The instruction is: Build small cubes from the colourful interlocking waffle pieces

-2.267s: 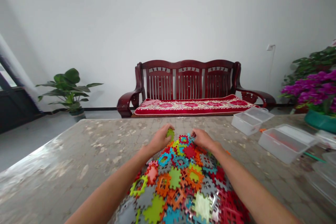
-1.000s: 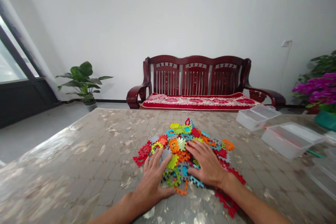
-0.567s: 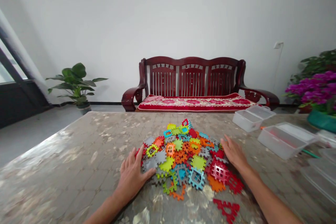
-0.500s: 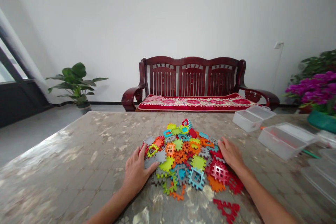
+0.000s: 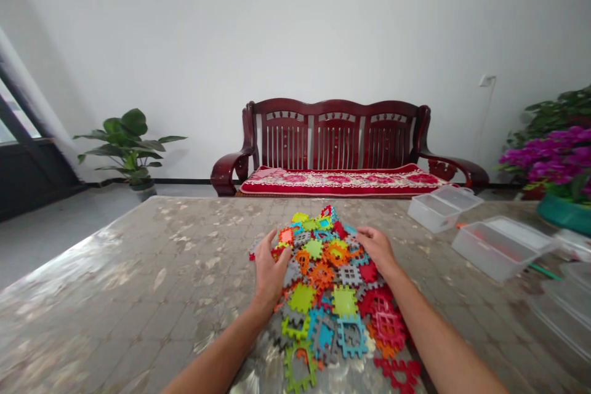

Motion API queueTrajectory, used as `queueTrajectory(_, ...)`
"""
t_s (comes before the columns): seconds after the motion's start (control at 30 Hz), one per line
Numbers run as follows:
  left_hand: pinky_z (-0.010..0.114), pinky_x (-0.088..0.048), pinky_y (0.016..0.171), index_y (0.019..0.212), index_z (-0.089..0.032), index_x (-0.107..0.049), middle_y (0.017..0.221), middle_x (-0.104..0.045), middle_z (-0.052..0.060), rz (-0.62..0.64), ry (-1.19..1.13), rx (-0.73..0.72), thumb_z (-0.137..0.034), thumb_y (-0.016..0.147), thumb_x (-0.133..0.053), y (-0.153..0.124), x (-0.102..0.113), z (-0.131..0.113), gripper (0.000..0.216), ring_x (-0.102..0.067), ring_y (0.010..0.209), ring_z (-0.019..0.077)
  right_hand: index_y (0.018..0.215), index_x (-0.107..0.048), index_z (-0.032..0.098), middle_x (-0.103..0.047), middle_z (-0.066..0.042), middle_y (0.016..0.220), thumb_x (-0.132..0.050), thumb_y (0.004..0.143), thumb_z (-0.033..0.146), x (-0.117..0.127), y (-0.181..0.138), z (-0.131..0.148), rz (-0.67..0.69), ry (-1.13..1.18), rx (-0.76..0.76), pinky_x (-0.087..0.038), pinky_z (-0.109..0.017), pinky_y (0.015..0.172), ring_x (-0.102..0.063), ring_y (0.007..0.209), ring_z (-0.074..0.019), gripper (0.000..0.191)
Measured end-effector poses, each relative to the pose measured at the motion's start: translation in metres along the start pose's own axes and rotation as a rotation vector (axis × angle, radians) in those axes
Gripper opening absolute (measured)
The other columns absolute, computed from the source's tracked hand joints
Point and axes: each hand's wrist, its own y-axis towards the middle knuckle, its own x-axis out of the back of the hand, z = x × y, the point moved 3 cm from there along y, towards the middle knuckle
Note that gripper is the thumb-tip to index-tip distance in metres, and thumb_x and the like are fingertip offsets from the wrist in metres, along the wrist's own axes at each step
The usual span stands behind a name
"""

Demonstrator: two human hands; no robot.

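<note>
the left hand (image 5: 270,271) lies open with its fingers spread on the left flank of the pile of toothed plastic tiles (image 5: 332,286), fingertips on a red and an orange piece at the far left corner. half a second ago it lay flat lower down the left edge, so it has slid farther and inward. the right hand (image 5: 376,247) has come in from the right edge in the same way and now rests on the far right of the pile with fingers bent over the tiles; whether it pinches one cannot be told. between the two hands the pile, wide and spread before, is pressed narrower and longer, running from mid-bench toward the near edge, where a green frame tile (image 5: 300,370) and a red tile (image 5: 401,372) lie at its tail. the bench (image 5: 138,271), the two clear boxes (image 5: 501,249) at the right and the wooden settee (image 5: 337,141) beyond are unchanged.
</note>
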Motion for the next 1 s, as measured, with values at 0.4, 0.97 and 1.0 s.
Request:
queueTrajectory(0.4, 0.041, -0.036, 0.116, 0.146, -0.021, -0.041, 0.148, -0.05, 0.011, 0.249, -0.337, -0.087, -0.037, 0.098, -0.038, 0.011, -0.044, -0.073, 0.052, -0.044, 0.139, 0.0221, 0.098, -0.074, 0.019, -0.077, -0.006, 0.099, -0.06, 0.074, 0.034, -0.054, -0.002, 0.094, 0.16, 0.26, 0.119, -0.055, -0.036, 0.088, -0.07, 0.093, -0.0218, 0.032)
queueTrajectory(0.97, 0.072, -0.021, 0.114, 0.157, -0.035, -0.027, 0.164, -0.024, 0.016, 0.652, 0.549, -0.387, -0.056, 0.042, -0.086, -0.12, 0.039, 0.027, 0.131, -0.024, 0.146, 0.0498, 0.136, -0.056, 0.022, -0.057, -0.012, 0.142, -0.041, 0.089, 0.061, 0.034, -0.111, -0.025, 0.068, -0.307, 0.155, -0.032, -0.051, 0.117, -0.05, 0.133, -0.0302, 0.063)
queueTrajectory(1.0, 0.071, -0.021, 0.114, 0.157, -0.035, -0.027, 0.165, -0.023, 0.016, 0.642, 0.562, -0.395, -0.054, 0.044, -0.085, -0.123, 0.033, 0.026, 0.128, -0.024, 0.146, 0.0494, 0.136, -0.055, 0.022, -0.056, -0.012, 0.143, -0.04, 0.091, 0.06, 0.029, -0.115, -0.022, 0.067, -0.343, 0.184, -0.032, -0.05, 0.117, -0.049, 0.134, -0.0301, 0.062)
